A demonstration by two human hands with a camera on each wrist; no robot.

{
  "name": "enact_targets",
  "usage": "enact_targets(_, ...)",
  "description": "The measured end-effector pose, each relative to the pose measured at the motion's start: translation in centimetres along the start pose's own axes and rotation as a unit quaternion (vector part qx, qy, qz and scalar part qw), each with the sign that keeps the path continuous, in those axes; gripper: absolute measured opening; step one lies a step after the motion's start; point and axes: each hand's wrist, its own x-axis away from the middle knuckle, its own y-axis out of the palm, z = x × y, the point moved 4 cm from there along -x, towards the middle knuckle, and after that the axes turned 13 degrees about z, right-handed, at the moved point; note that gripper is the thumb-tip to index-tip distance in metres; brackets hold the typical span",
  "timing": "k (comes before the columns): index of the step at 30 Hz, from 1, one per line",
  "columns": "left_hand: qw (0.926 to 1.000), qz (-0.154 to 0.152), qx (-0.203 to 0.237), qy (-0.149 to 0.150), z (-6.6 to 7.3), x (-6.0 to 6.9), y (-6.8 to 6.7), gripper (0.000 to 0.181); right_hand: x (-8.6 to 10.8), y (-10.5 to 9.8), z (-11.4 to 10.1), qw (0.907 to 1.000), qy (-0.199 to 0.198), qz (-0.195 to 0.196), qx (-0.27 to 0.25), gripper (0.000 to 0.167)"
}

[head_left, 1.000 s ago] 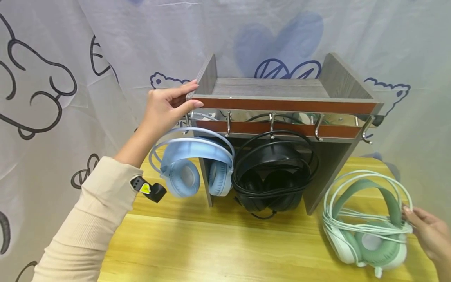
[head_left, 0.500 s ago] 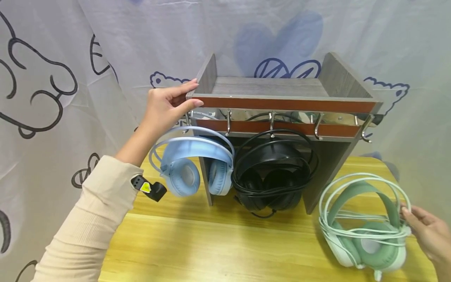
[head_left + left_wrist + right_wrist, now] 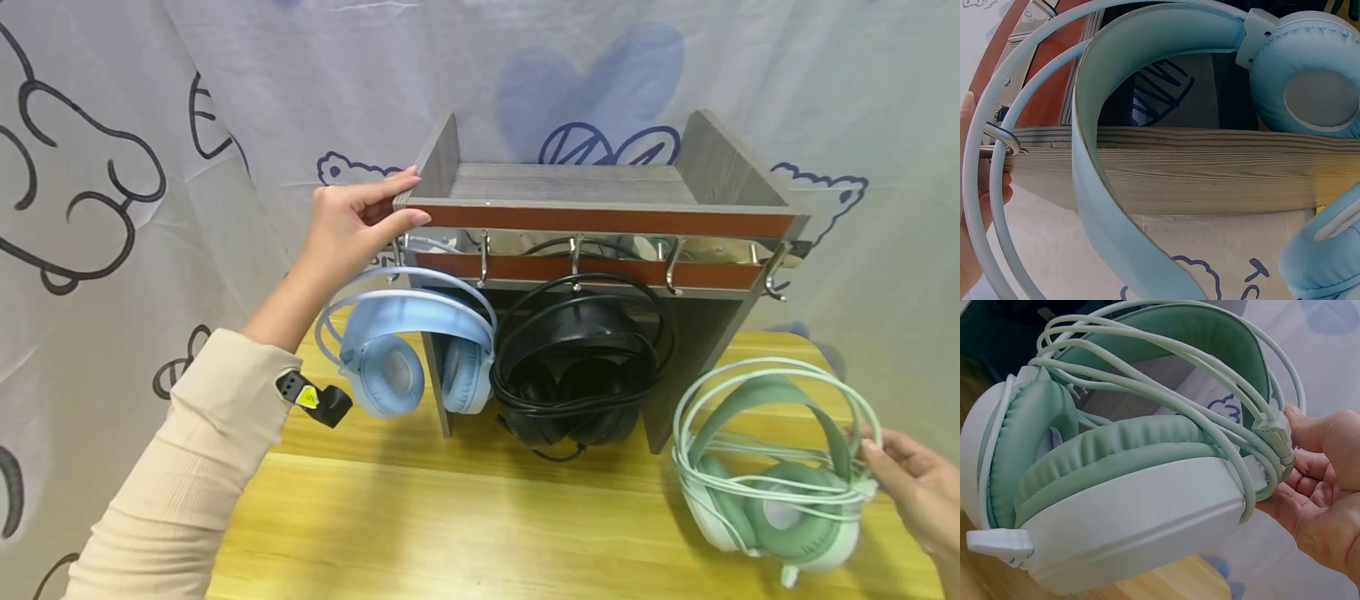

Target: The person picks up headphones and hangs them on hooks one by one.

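Observation:
My left hand (image 3: 356,221) grips the upper left front corner of a grey wooden rack (image 3: 577,185), thumb in front and fingers on the side. Below it, light blue headphones (image 3: 412,317) hang by their double headband from the leftmost hook; in the left wrist view the blue headband (image 3: 1088,156) fills much of the frame. Black headphones (image 3: 577,312) with a wound cable hang from the middle hook. At the right, my right hand (image 3: 911,479) holds green-and-white headphones (image 3: 806,533) by one side, at the headband and coiled cable. The right wrist view shows the thumb at the cable bundle (image 3: 1272,431).
Metal hooks (image 3: 675,267) line the rack's front strip; two to the right of the black headphones carry nothing. The rack stands on a yellow wooden table (image 3: 450,525). A patterned curtain (image 3: 262,100) hangs behind and at the left.
The green-and-white headphones in my right hand have shifted slightly left, dipping and then rising a little. My left hand stays on the rack corner.

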Motion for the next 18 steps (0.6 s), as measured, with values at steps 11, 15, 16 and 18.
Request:
enact_targets(11, 1.0000, 0.001, -0.005, 0.003, -0.1, 0.0, -0.1, 0.038, 0.3, 4.2, -6.9, 0.9906, -0.049, -0.020, -0.126, 0.045)
enact_targets(15, 1.0000, 0.003, -0.002, 0.007, -0.1, -0.1, 0.0, 0.038, -0.1, 2.6, -4.8, 0.9869, -0.063, -0.037, -0.144, 0.043)
enact_targets(16, 1.0000, 0.004, 0.000, 0.007, -0.1, -0.1, 0.0, 0.038, 0.1, 3.4, -5.7, 0.9866, -0.060, -0.028, -0.149, 0.043)
enact_targets(18, 1.0000, 0.003, 0.003, 0.007, -0.1, 0.0, 0.1, 0.038, 0.2, 3.9, -6.3, 0.9857, -0.067, -0.025, -0.153, 0.042)
